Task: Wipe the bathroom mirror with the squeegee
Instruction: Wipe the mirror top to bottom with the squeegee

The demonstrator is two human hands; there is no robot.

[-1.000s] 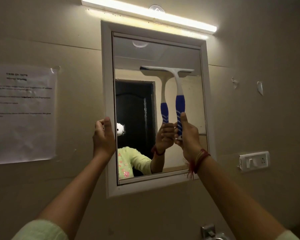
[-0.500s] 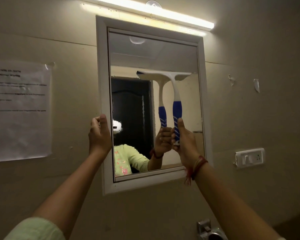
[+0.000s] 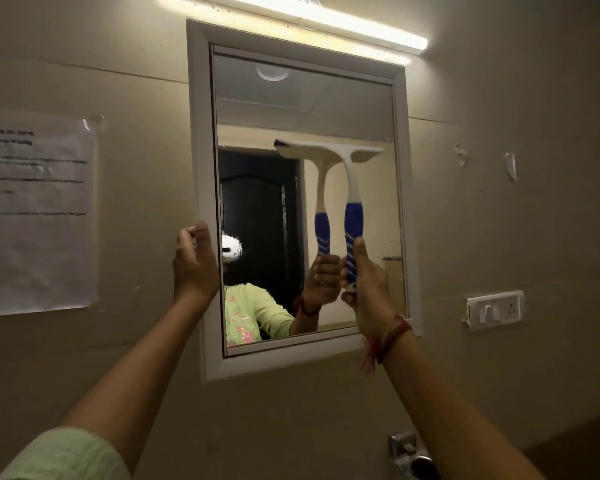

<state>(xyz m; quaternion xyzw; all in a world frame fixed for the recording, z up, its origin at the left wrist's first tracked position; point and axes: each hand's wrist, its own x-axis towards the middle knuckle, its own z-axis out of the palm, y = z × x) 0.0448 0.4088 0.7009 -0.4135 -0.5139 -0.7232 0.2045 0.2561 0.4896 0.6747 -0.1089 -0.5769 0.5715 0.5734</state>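
Note:
A white-framed mirror hangs on the beige wall. My right hand grips the blue-and-white handle of a squeegee. Its white blade lies flat against the glass in the right half, about mid-height, and its reflection shows just to the left. My left hand holds the mirror frame's left edge, thumb on the front and fingers curled behind it. The glass reflects a dark door and a light green sleeve.
A lit tube light runs above the mirror. A taped paper notice hangs on the wall to the left. A switch and socket plate sits to the right. A metal fitting juts out below.
The squeegee blade has slid down the glass from near the upper part to mid-height, with my right hand lowering. My left hand has stayed on the frame's left edge.

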